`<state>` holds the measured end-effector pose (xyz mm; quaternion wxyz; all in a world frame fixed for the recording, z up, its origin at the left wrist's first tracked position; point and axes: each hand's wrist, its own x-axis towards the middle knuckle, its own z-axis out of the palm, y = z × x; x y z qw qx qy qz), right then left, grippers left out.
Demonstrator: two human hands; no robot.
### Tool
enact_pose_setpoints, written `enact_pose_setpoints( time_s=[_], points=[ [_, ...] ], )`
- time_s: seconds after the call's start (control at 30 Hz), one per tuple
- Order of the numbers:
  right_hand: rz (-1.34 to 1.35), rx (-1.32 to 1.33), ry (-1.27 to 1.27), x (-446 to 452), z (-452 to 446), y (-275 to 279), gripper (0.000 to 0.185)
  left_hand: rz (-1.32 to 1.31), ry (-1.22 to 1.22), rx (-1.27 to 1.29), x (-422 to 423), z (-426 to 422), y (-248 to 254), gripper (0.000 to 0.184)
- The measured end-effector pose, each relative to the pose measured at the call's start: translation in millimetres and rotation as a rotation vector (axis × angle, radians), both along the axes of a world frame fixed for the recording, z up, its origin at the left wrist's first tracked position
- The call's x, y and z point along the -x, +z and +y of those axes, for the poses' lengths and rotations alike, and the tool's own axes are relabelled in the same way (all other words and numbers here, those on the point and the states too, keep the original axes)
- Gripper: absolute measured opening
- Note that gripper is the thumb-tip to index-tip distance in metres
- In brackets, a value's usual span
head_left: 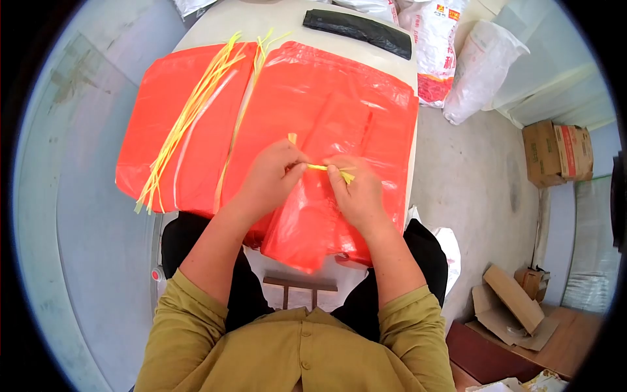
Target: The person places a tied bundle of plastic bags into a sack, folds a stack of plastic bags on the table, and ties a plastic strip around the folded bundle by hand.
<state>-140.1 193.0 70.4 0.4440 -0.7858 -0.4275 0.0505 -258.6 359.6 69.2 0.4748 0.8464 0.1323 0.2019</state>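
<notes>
A short yellow plastic strip is stretched between my two hands, above a stack of red plastic bags. My left hand pinches one end, and a bit of yellow sticks up beyond its fingers. The other end is pinched by my right hand, with a loose yellow tail by the thumb. Under my hands a folded red bag hangs over the table's front edge. To the left, a bundle of long yellow strips lies across another red stack.
A black folded plastic bundle lies at the back of the pale table. White sacks stand on the floor behind right. Cardboard boxes are at the far right, and an opened carton is at lower right.
</notes>
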Motion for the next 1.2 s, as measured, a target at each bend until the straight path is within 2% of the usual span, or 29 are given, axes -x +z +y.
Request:
enact_pose_setpoints(
  time_s=[0.07, 0.17, 0.27, 0.37, 0.47, 0.53, 0.57, 0.67, 0.77, 0.83, 0.97, 1.03, 1.13, 1.2],
  points=[
    [-0.158, 0.009, -0.029, -6, -1, -2, 0.019, 0.054, 0.071, -0.04, 1, 4, -3, 0.011],
    [-0.27, 0.221, -0.027, -9, -9, 6, 0.016, 0.176, 0.167, -0.204, 4, 10, -6, 0.021],
    [-0.31, 0.179, 0.013, -11, -11, 3, 0.018, 0.308, 0.216, -0.373, 5, 10, -1, 0.03],
    [-0.161, 0.185, 0.025, -8, -9, 3, 0.023, 0.335, 0.229, -0.489, 3, 7, -4, 0.035],
    [0.047, -0.033, 0.087, -3, -2, -5, 0.026, 0.375, 0.209, -0.533, 1, 2, -8, 0.039],
    [0.254, -0.057, 0.147, -3, -3, -4, 0.026, 0.394, 0.181, -0.574, 2, -4, -15, 0.043],
    [0.358, -0.069, 0.175, -4, -3, -3, 0.027, 0.439, 0.142, -0.536, 3, -7, -16, 0.043],
    [0.874, -0.096, 0.048, -10, -5, 7, 0.024, 0.539, 0.023, -0.406, 1, -16, -12, 0.045],
    [0.927, 0.017, 0.058, -27, -13, 10, 0.022, 0.585, -0.051, -0.277, -1, -20, -4, 0.044],
    [0.803, 0.111, 0.108, -22, -13, 14, 0.02, 0.632, -0.038, -0.227, -3, -17, 4, 0.042],
    [0.417, 0.121, 0.183, -10, -6, 1, 0.02, 0.362, 0.068, -0.163, 2, -6, -2, 0.031],
    [0.372, 0.18, 0.165, -4, -3, 6, 0.02, 0.155, 0.061, -0.099, 5, -3, 2, 0.023],
    [0.205, 0.208, 0.2, -2, -2, 6, 0.02, 0.021, -0.096, -0.015, 6, -3, 2, 0.016],
    [0.144, 0.218, 0.212, -3, -2, 3, 0.02, -0.087, -0.142, 0.552, 4, -10, 1, 0.021]
  ],
)
